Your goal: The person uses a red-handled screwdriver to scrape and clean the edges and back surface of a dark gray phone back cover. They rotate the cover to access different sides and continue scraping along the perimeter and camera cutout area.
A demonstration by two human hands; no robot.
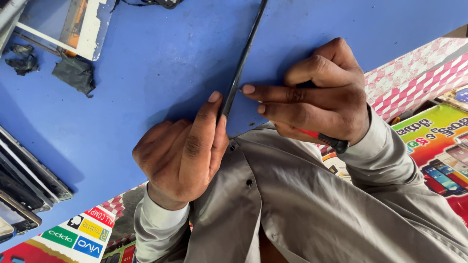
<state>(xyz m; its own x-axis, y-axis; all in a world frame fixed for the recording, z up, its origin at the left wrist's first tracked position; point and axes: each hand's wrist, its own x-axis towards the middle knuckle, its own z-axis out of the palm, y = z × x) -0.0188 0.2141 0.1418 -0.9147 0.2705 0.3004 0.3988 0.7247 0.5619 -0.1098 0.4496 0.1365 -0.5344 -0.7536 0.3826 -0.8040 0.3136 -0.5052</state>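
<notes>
Carefully: the left hand point(183, 153) pinches the thin dark panel point(242, 58) edge-up at the blue table point(146, 73) edge; the right hand point(319, 92), beside it, grips a red-handled tool point(324, 140). Steadiness matters, I judge.

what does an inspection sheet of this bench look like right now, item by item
surface: blue tabletop, bare in the middle, paint chipped at the near corner
job's things: thin dark panel stood on edge; red-and-black tool
clutter: crumpled black scraps upper left; white-framed panel at the top edge; stack of dark flat devices at the left
grippers: left hand pinches the panel's near end with the thumb against it; right hand grips the tool and presses fingertips to the panel's other face
cables: dark cord at the top edge, only partly visible
surroundings: grey shirt, pink checked box, colourful printed posters
</notes>
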